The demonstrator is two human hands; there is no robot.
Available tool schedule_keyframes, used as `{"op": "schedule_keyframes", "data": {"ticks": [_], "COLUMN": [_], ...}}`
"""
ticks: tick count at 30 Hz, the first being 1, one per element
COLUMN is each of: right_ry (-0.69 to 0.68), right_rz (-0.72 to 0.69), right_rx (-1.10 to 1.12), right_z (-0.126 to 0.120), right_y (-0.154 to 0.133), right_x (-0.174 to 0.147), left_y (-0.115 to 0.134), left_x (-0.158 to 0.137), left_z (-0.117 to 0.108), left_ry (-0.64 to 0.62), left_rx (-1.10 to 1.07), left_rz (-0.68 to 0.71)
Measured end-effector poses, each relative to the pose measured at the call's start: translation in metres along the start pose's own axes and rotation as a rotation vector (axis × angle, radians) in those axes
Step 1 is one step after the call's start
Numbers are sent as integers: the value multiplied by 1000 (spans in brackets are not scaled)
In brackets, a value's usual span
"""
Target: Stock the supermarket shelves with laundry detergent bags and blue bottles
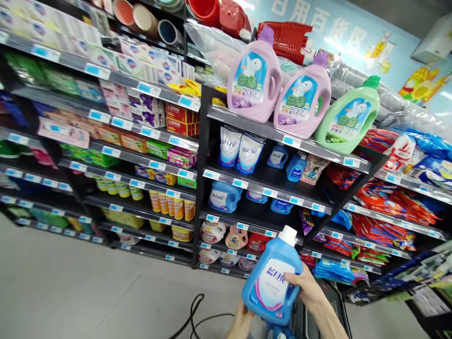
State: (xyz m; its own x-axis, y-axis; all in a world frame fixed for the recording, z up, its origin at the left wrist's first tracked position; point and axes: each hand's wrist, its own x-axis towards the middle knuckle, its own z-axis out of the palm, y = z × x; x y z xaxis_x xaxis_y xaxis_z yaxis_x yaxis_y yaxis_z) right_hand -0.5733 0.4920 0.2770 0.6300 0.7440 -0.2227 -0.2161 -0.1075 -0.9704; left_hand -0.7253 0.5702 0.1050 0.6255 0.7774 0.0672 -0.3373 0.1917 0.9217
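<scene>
Bottle (271, 284) held up in front of the rack (203, 155), above the floor, both hands on it. Blue body, white cap (288, 235), white label (272, 284) with dark blue characters and a pink swoosh low down; grip loop moulded into the right side. Right hand (306, 285) wraps the loop, thumb over the label's edge. Left hand (243, 317) is at the lower left of the base; fingers mostly hidden, so can't tell how far they're curled.

Open floor (123, 292) to the left, with a black cable (192, 314) lying on it. Cap overlaps the low shelves in view. Black basket (342, 305) edge below right; another blue bottle (279, 331) just under the base.

Label faces the camera. Long axis leans: cap up and right, base down and left.
</scene>
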Motion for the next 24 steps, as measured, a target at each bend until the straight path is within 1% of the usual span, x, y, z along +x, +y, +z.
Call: {"op": "schedule_keyframes", "data": {"ticks": [2,4,7,10,12,14,16,18,20,22,24], "right_ry": [31,69,123,140,148,157,160,175,223,293,361], "right_rz": [-111,-266,-475,-635,-731,-819,-898,-969,-1034,-1089,-1125], "right_rx": [-35,-111,-295,-489,-598,-688,-763,-821,-846,-843,-833], "right_z": [6,12,16,14,9,2,-6,-12,-14,-11,-5], "right_y": [-6,-14,-33,-58,-74,-90,-105,-122,-139,-156,-169], "right_x": [3,5,12,24,38,56,80,109,140,172,204], "left_y": [5,7,14,24,28,28,22,13,5,-2,-8], "left_x": [9,16,19,14,9,5,1,-3,-6,-9,-10], "left_z": [3,3,1,-1,-4,-8,-14,-20,-26,-30,-34], "left_ry": [-46,-70,-128,-270,-370,-431,-445,-436,-422,-401,-334], "left_rx": [-205,-295,-353,-362,-332,-299,-288,-280,-260,-238,-235], "left_rz": [-143,-200,-194,-174,-209,-267,-325,-374,-416,-442,-472]}}
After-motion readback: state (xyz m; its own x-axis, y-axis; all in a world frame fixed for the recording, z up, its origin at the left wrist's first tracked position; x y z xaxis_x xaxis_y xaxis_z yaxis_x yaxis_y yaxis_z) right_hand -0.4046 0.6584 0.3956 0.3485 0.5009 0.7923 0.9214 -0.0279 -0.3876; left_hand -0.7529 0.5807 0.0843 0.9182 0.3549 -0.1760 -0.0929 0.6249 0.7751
